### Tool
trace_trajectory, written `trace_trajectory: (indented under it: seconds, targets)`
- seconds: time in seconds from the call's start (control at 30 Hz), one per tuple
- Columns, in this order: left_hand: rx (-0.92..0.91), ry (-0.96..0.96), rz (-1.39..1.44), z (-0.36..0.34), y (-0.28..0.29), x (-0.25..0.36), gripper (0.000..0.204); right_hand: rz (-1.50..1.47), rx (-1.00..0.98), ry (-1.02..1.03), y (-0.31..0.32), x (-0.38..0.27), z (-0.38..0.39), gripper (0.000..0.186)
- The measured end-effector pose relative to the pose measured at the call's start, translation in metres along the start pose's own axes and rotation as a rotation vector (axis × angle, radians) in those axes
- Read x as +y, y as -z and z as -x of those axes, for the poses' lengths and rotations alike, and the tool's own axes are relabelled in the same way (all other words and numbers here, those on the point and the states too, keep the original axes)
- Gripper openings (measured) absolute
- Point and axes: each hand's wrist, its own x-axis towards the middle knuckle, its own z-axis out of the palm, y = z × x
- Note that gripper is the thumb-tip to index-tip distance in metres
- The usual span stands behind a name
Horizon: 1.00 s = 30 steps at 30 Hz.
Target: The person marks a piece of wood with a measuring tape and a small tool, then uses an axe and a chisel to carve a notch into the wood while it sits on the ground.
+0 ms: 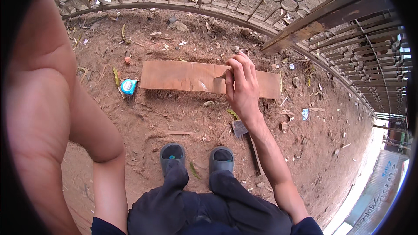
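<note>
A brown wooden plank (pixel 174 76) lies crosswise on the ground in front of my feet, with thin lines across its face near the middle. My right hand (pixel 244 85) is over the plank, right of its middle. Its fingers are closed on a small pointed thing (pixel 220 77) whose tip is at the plank's face; its kind is unclear. A grey curved piece (pixel 244 52) shows just beyond the fingers. My left arm is bent up close at the left side, with part of my left hand (pixel 39 109) seemingly large and near; its fingers do not show.
A blue tape measure (pixel 128 87) sits left of the plank. A tool with a dark flat head (pixel 239 128) and wooden handle lies by my right forearm. My sandals (pixel 222 161) are below the plank. Metal railings (pixel 244 11) stand beyond; wood scraps and leaves litter the dirt.
</note>
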Motion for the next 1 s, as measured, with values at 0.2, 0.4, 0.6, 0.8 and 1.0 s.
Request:
trace_trajectory:
  seconds: [0.2,0.4,0.6,0.8,1.0]
  targets:
    - [-0.001,0.064,0.103,0.006,-0.017,0.013,0.073,-0.018,0.012,-0.005,0.003,-0.001,0.004,0.031]
    - [-0.133,0.397,0.242,0.048,-0.020,0.040,0.059,-0.055,0.028,0.014,0.003,0.004,0.007,0.033]
    - [-0.250,0.890,0.078,0.089,0.015,0.135,0.026,-0.120,0.066,0.000,0.003,0.007,0.010,0.031]
    - [-0.350,1.008,-0.100,0.068,0.102,0.273,0.034,-0.208,0.117,0.014,-0.004,0.003,-0.016,0.026]
    - [-0.755,1.899,-0.292,-0.021,0.078,0.372,0.031,-0.164,0.045,-0.022,-0.016,0.021,-0.019,0.026]
